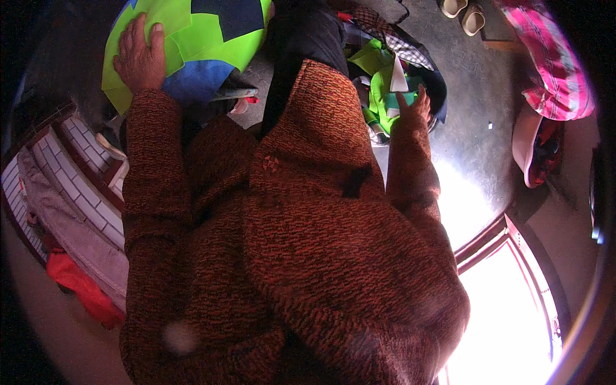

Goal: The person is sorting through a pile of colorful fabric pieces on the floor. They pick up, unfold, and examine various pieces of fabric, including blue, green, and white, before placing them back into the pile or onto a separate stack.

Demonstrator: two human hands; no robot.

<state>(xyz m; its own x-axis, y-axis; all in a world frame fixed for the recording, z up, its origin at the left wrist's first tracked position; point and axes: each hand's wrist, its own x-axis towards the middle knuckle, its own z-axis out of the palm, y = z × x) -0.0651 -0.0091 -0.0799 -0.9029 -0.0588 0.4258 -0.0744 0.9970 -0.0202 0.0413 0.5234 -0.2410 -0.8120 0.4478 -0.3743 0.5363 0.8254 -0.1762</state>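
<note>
My left hand (139, 60) lies palm down on a patchwork of lime-green fabric (197, 41), its thumb apart from the fingers. A dark navy patch (240, 17) and a blue patch (197, 79) are part of the same patchwork. On the other side, my right hand (415, 107) reaches over a heap of lime-green fabric scraps (382, 86), thumb and fingers spread. Beside its thumb is a teal-green piece (400, 99), and a white piece (398, 76) stands up from the heap. Whether the right fingertips touch the scraps is hard to see.
Checked cloth (409, 50) edges the heap on the grey floor (474, 86). Beige clogs (474, 21) stand farther off. Pink plaid cloth (553, 62) hangs at the right. A bright doorway (505, 308) opens behind. Mauve cloth (72, 221) and red cloth (84, 288) are at the left.
</note>
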